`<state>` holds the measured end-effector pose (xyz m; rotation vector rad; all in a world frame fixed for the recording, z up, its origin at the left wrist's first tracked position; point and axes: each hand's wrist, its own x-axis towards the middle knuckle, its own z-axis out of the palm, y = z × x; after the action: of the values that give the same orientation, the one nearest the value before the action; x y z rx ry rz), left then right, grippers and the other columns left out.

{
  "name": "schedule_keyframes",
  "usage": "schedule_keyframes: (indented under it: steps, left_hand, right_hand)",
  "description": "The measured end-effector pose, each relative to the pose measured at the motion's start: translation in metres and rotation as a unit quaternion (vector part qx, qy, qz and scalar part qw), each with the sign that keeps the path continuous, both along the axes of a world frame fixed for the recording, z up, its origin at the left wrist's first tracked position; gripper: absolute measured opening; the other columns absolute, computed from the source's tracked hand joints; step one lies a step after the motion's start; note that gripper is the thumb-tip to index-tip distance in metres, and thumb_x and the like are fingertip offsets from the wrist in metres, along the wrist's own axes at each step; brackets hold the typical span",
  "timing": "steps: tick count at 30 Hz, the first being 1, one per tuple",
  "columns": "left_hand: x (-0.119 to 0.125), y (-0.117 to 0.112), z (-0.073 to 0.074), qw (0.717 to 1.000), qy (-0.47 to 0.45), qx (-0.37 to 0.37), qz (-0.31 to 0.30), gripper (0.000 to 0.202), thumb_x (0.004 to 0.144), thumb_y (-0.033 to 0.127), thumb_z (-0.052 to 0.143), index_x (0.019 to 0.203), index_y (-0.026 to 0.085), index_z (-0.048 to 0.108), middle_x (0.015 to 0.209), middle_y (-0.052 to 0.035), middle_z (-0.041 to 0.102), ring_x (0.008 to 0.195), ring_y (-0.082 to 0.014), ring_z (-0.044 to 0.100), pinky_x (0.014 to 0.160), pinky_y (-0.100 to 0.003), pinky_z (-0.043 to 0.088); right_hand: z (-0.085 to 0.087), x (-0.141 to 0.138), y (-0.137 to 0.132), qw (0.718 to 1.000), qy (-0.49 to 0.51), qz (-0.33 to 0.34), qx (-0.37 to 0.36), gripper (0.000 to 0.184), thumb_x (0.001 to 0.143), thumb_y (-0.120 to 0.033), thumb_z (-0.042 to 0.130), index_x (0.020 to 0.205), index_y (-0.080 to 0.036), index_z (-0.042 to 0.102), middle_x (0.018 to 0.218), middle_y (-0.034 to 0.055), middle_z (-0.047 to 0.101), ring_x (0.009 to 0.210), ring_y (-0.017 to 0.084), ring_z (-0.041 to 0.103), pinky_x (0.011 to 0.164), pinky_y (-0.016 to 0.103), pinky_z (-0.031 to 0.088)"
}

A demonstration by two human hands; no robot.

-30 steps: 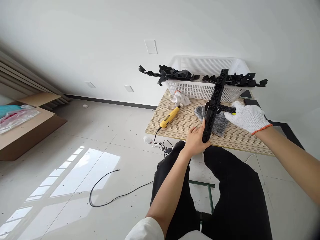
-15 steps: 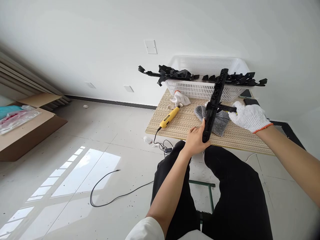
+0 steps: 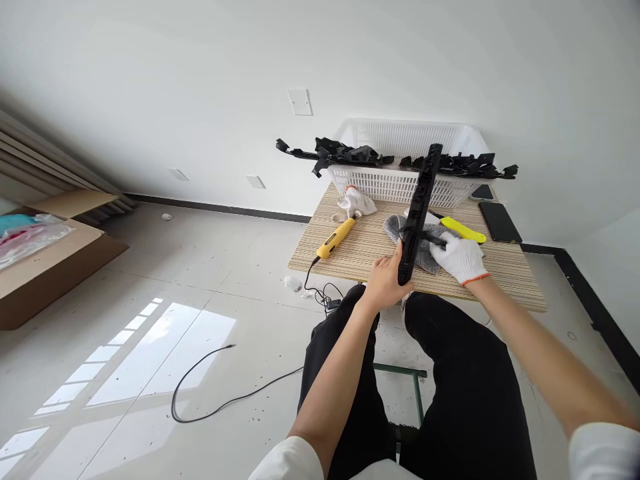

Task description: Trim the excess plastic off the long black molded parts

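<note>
Plain white wall (image 3: 200, 80) rises beyond the hands, with a wood-grain table (image 3: 515, 267) set against it and a glossy tiled floor (image 3: 260, 313) spreading out to the left of the bare left hand (image 3: 385, 283). That hand grasps the near end of a long black plastic strip (image 3: 420, 200), which slants up and away from it, its far end overlapping the view of a white slatted basket (image 3: 375, 180). The right hand (image 3: 460, 257), in a white knit glove with an orange cuff, is closed with its fingertips pinching the end of a short dark crosspiece (image 3: 433, 239) that reaches left to the strip; whether these are 2 separate pieces I cannot tell. Beneath the crosspiece, between the 2 hands, lies a crumpled grey cloth (image 3: 427, 259). Just beyond the right hand is a yellow-handled tool (image 3: 464, 230), and farther right lies a black smartphone (image 3: 500, 222). Ahead and left of the left hand sit a yellow corded rotary tool (image 3: 336, 240) and a loose white glove (image 3: 357, 200). More black plastic strips (image 3: 350, 153) lie across the basket, beyond both hands, their ends jutting past its sides. Far left of the left hand stands a cardboard box (image 3: 60, 267).
</note>
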<state>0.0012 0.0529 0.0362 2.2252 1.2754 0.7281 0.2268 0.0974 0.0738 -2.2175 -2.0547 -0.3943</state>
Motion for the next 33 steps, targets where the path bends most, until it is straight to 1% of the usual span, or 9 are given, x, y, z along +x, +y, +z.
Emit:
schedule_keyframes:
  steps: [2, 3, 5, 9, 13, 17, 24, 28, 33]
  left_hand:
    - [-0.001, 0.000, 0.000, 1.000, -0.003, -0.003, 0.001, 0.101, 0.084, 0.030, 0.065, 0.167, 0.016, 0.010, 0.117, -0.0110, 0.070, 0.116, -0.0322, 0.062, 0.110, -0.050, 0.043]
    - [-0.001, 0.000, 0.001, 1.000, -0.002, -0.005, 0.001, 0.101, 0.084, 0.031, 0.065, 0.167, 0.015, 0.010, 0.115, -0.0110, 0.070, 0.115, -0.0322, 0.062, 0.109, -0.049, 0.043]
    - [-0.001, 0.000, 0.001, 1.000, 0.002, -0.006, 0.004, 0.101, 0.084, 0.031, 0.066, 0.167, 0.015, 0.011, 0.113, -0.0107, 0.070, 0.113, -0.0321, 0.062, 0.108, -0.049, 0.044]
    - [0.002, 0.001, -0.001, 1.000, -0.001, -0.003, 0.021, 0.101, 0.083, 0.032, 0.067, 0.167, 0.017, 0.012, 0.112, -0.0084, 0.071, 0.113, -0.0312, 0.062, 0.106, -0.047, 0.045]
    - [0.002, 0.002, -0.003, 1.000, -0.012, -0.017, 0.022, 0.104, 0.081, 0.032, 0.068, 0.167, 0.015, 0.013, 0.112, -0.0087, 0.071, 0.109, -0.0304, 0.064, 0.102, -0.045, 0.047]
    - [-0.001, 0.003, -0.001, 0.999, -0.015, -0.032, 0.013, 0.107, 0.081, 0.035, 0.069, 0.168, 0.015, 0.010, 0.114, -0.0096, 0.071, 0.106, -0.0303, 0.064, 0.098, -0.045, 0.048]
    - [-0.002, 0.002, 0.003, 0.999, -0.022, -0.037, 0.015, 0.107, 0.079, 0.032, 0.070, 0.167, 0.014, 0.013, 0.113, -0.0089, 0.072, 0.106, -0.0303, 0.065, 0.097, -0.044, 0.050]
    - [-0.002, 0.003, 0.001, 0.999, -0.025, -0.031, 0.010, 0.105, 0.079, 0.033, 0.070, 0.167, 0.016, 0.014, 0.114, -0.0090, 0.072, 0.105, -0.0298, 0.066, 0.097, -0.044, 0.051]
    - [-0.004, 0.004, -0.003, 0.999, -0.029, -0.027, 0.015, 0.107, 0.080, 0.035, 0.070, 0.168, 0.019, 0.012, 0.116, -0.0088, 0.071, 0.108, -0.0298, 0.065, 0.097, -0.044, 0.051]
  right_hand:
    - [-0.017, -0.004, 0.000, 1.000, 0.020, 0.012, 0.012, 0.058, 0.095, -0.057, 0.039, 0.110, -0.015, 0.076, 0.072, 0.0153, 0.072, 0.073, 0.031, 0.069, 0.062, 0.035, 0.030]
    - [-0.022, -0.004, 0.000, 0.999, 0.028, 0.014, 0.017, 0.057, 0.095, -0.057, 0.040, 0.109, -0.016, 0.077, 0.071, 0.0148, 0.072, 0.072, 0.031, 0.068, 0.062, 0.035, 0.030]
    - [-0.026, -0.004, 0.001, 0.999, 0.042, 0.012, 0.027, 0.056, 0.094, -0.057, 0.042, 0.110, -0.017, 0.077, 0.071, 0.0143, 0.072, 0.073, 0.031, 0.069, 0.062, 0.035, 0.030]
    - [-0.023, -0.003, 0.002, 0.998, 0.063, -0.003, 0.029, 0.054, 0.094, -0.054, 0.043, 0.114, -0.017, 0.077, 0.078, 0.0155, 0.075, 0.077, 0.032, 0.070, 0.064, 0.035, 0.032]
    - [-0.021, -0.004, 0.002, 0.997, 0.074, -0.004, 0.019, 0.053, 0.095, -0.052, 0.043, 0.120, -0.016, 0.074, 0.083, 0.0164, 0.077, 0.083, 0.032, 0.071, 0.067, 0.035, 0.034]
    - [-0.020, -0.004, 0.002, 0.996, 0.086, -0.008, 0.006, 0.054, 0.096, -0.053, 0.043, 0.122, -0.017, 0.074, 0.080, 0.0150, 0.076, 0.081, 0.031, 0.071, 0.067, 0.035, 0.035]
    - [-0.020, -0.003, 0.004, 0.997, 0.078, -0.012, 0.009, 0.054, 0.097, -0.052, 0.041, 0.122, -0.017, 0.073, 0.082, 0.0159, 0.076, 0.082, 0.031, 0.071, 0.067, 0.036, 0.036]
    - [-0.023, -0.001, 0.006, 0.997, 0.072, -0.012, 0.009, 0.056, 0.096, -0.055, 0.041, 0.120, -0.016, 0.074, 0.080, 0.0164, 0.075, 0.079, 0.032, 0.071, 0.066, 0.037, 0.035]
    - [-0.025, 0.000, 0.009, 0.997, 0.076, -0.010, 0.025, 0.057, 0.095, -0.055, 0.042, 0.120, -0.016, 0.075, 0.079, 0.0166, 0.075, 0.080, 0.033, 0.070, 0.066, 0.037, 0.036]
